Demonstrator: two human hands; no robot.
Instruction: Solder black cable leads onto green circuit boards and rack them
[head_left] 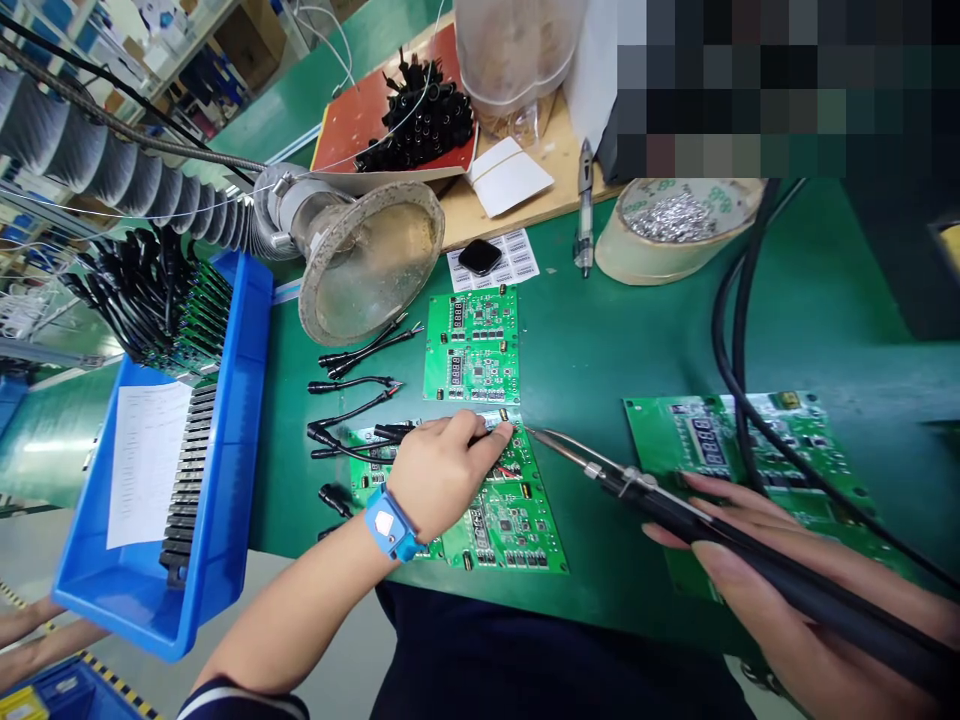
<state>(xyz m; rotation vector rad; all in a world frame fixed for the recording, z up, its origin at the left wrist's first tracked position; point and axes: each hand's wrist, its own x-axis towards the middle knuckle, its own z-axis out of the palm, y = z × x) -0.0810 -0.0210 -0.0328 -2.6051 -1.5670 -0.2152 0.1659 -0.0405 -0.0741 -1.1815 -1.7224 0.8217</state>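
Note:
My left hand (442, 465), with a blue wrist strap (391, 522), is closed over a green circuit board (517, 520), its fingertips pinched near the board's upper edge around a black cable (394, 432). My right hand (780, 570) holds a black soldering iron (675, 515). The iron's metal tip points left, just right of my left fingertips. Another green board (472, 345) lies above my left hand. More boards (757, 440) lie at the right, partly behind my right hand. Several short black cables (352, 385) lie at the left.
A blue bin (259, 330) with boards and cables stands left. A round fume hood (371, 265) is behind the boards. A bowl of metal bits (660, 255), a pen (585, 210) and black connectors (427, 115) are at the back. Dark cords (720, 330) hang at the right.

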